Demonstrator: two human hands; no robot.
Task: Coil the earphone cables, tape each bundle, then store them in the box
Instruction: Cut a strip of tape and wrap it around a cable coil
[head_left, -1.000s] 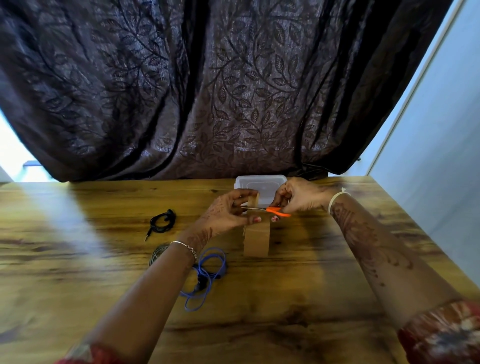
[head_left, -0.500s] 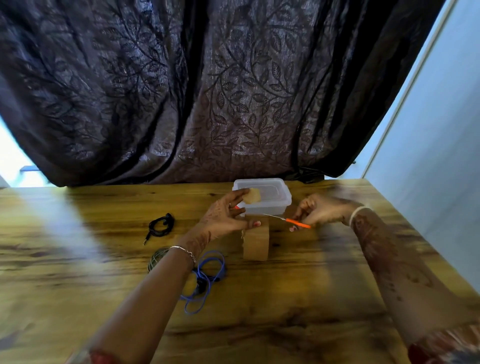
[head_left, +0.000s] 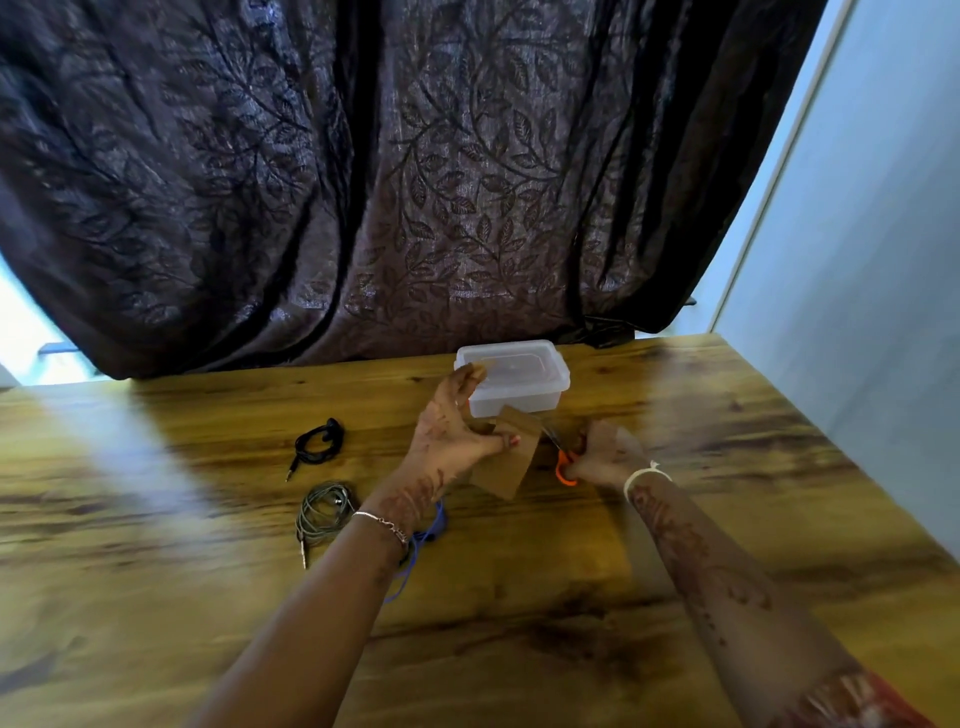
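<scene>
Near the surface's (head_left: 156, 545) far edge, before a lidded clear plastic box (head_left: 524, 379), the left hand (head_left: 449, 436) pinched a brown tape roll (head_left: 511, 457); the right hand (head_left: 602, 454) gripped orange-handled scissors (head_left: 565, 462). Black (head_left: 317, 447), grey (head_left: 322, 512) and blue (head_left: 423, 545) earphone coils lay left.

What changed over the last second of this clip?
The right hand drew the scissors away from the left hand, down toward the table. The left kept its cut tape piece; the tape roll now tilts. Box and cables unmoved.
</scene>
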